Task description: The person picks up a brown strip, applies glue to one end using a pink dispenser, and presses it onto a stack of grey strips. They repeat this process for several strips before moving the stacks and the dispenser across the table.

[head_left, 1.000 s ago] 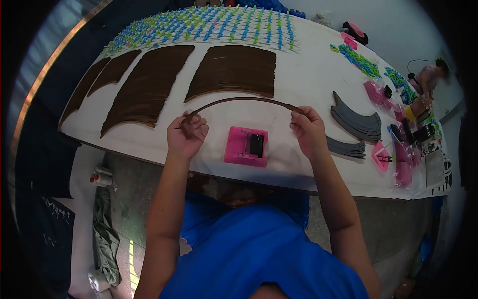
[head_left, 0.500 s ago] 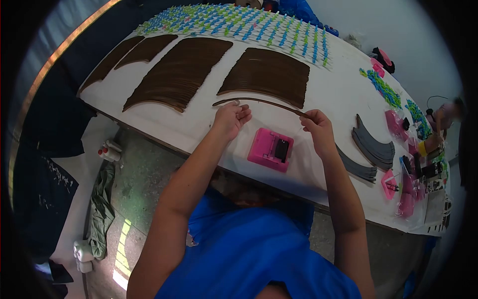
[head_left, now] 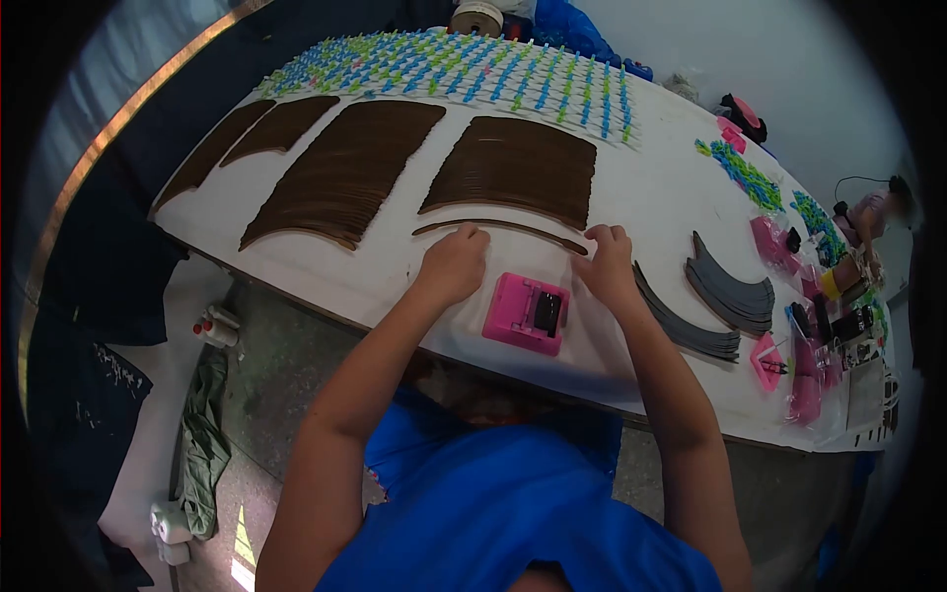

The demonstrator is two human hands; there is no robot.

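Note:
A thin brown curved strip (head_left: 523, 230) lies just in front of a row of similar dark brown strips (head_left: 513, 168) laid side by side. My left hand (head_left: 456, 264) is at the left part of the loose strip, its fingers curled closed on the near edge; the fingertips are partly hidden. At the strip's right end is my right hand (head_left: 609, 266), thumb and fingers apart around the tip. Between my hands, nearer to me, sits a pink block with a black part (head_left: 528, 314) on the white table (head_left: 444, 331).
More brown strip rows (head_left: 345, 173) lie left. Grey curved strips (head_left: 730, 286) are at right, with pink tools (head_left: 767, 360) beyond. Many blue and green clips (head_left: 473, 74) stand along the back. Another person (head_left: 873, 222) is at the far right.
The strip's right end has come down from my right hand's pinch towards the table. My left hand has turned over and its fingers have closed at the strip. The view has tilted slightly.

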